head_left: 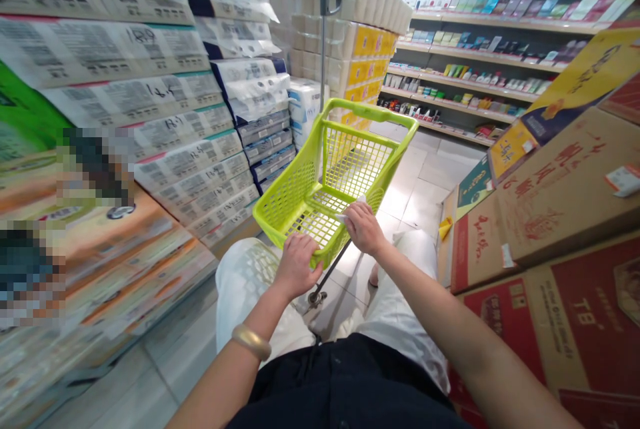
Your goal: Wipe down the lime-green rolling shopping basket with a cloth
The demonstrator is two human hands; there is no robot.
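Observation:
A lime-green plastic shopping basket (305, 182) is tilted in front of me in a shop aisle, its open side toward me. My left hand (298, 264) is closed round the basket's near rim; a gold bangle sits on that wrist. My right hand (364, 226) hovers over the basket's near edge, fingers pinched on a small white item (350, 214) that I cannot make out. A dark metal rod (333, 269) runs down from the basket to a small wheel on the floor.
Stacked packs of tissue paper (165, 116) line the left side. Red and brown cardboard cartons (560, 216) are piled on the right. Shelves of small goods (475, 69) stand at the back right. Grey floor tiles (425, 182) lie beyond the basket.

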